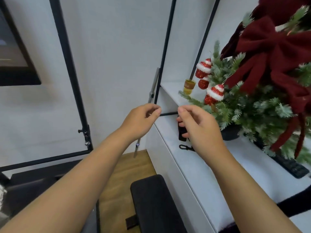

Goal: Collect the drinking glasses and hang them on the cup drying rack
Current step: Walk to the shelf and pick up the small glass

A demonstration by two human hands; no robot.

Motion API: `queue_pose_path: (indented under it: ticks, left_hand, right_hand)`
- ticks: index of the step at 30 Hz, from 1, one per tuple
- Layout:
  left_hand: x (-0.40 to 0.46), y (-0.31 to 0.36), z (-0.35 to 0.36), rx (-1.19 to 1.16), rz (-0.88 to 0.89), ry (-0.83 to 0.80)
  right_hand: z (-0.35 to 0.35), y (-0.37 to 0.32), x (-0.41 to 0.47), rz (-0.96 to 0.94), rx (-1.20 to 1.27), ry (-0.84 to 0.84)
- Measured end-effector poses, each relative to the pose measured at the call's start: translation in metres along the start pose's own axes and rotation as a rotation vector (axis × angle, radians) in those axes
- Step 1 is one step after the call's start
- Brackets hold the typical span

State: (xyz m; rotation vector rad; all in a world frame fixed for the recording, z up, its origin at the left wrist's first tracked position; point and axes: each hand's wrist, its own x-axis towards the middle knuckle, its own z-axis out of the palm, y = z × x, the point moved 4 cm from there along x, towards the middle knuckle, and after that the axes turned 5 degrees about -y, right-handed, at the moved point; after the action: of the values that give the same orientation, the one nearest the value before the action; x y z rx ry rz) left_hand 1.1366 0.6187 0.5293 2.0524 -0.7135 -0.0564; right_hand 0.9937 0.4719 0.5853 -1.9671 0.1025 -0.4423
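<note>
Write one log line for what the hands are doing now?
left hand: fingers pinched, empty | right hand: curled over black object | glasses: none seen | rack: none seen

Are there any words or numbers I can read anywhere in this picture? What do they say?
No, nothing here can be read.
Small yellow cup with a brown band on the white ledge: the band may carry print, but it is too blurred to tell.
Black keyboard on the ledge's right side: its keys are too small and dark to read.
Dark framed picture on the left wall: no lettering shows.
Red and white tree ornaments: only stripes, no words.
</note>
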Motion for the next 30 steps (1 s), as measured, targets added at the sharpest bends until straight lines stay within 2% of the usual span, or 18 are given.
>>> queue_pose_path:
  ticks: [7,13,18,23,30]
  left_hand:
    - [0.083,-0.011,-0.006,0.004,0.013,-0.010]
    - [0.192,-0.041,-0.001,-0.019,0.062,-0.071]
    - [0.310,-0.066,-0.001,-0.104,0.091,-0.159]
    - [0.411,-0.065,0.000,-0.064,0.197,-0.230]
    - [0.486,-0.060,0.013,-0.026,0.231,-0.292]
  right_hand:
    - [0.002,0.012,0.077,-0.023,-0.002,0.064]
    - [0.003,0.032,0.150,0.013,-0.042,0.122]
    - [0.014,0.048,0.244,0.088,-0.038,0.239]
    - [0.020,0.056,0.325,0.117,-0.045,0.349]
    - [0.001,0.075,0.412,0.192,-0.089,0.474]
